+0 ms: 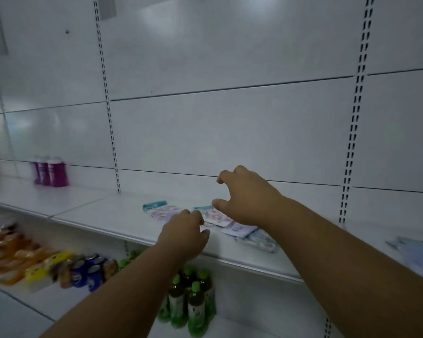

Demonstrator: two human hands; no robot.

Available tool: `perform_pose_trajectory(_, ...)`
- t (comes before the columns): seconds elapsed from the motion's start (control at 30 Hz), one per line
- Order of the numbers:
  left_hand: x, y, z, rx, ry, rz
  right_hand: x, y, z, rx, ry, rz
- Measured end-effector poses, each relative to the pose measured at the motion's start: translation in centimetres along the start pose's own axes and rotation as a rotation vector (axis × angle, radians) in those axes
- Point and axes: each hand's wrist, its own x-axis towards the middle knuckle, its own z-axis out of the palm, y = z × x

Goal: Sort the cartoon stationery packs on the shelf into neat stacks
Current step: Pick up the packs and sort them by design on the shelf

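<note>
Several flat cartoon stationery packs lie on the white shelf (103, 215). One teal-topped pack (159, 209) lies apart to the left. A loose overlapping row of packs (239, 229) runs to the right, ending in a pale pack (263, 241) near the shelf's front edge. My right hand (248, 195) hovers above the row with fingers spread and curved, holding nothing. My left hand (185, 234) is at the row's left end, fingers curled at a pack's edge; a grip is not visible. The picture is blurred.
Another bluish pack pile (415, 252) lies at the far right of the shelf. Purple bottles (50, 171) stand at the back left. Below are green bottles (191, 303), blue cans (88, 272) and orange and yellow packets (22, 257). Slotted uprights (352, 132) flank the bay.
</note>
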Motion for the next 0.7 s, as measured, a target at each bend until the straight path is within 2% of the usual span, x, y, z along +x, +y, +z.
perform_pose_trajectory(0.2,5.7,-3.6,2.7,-0.034,-0.034,-0.007,4.9,0.0,3.5,-0.065,-0.031,0.058)
perform_pose_trajectory(0.33,10.0,-2.8,5.1,0.021,-0.069,-0.041,7.3,2.2,5.2,-0.108,-0.043,0.110)
perform_pose_trajectory(0.43,12.1,-2.1,6.8,0.057,-0.153,-0.060,8.9,3.4,6.0,-0.116,-0.057,0.165)
perform_pose_trajectory(0.57,14.0,-1.5,8.0,0.134,-0.214,-0.029,10.2,4.2,6.9,-0.116,-0.079,0.226)
perform_pose_trajectory(0.7,15.6,-1.3,8.2,0.029,-0.289,-0.042,10.2,4.8,7.7,-0.124,-0.068,0.322)
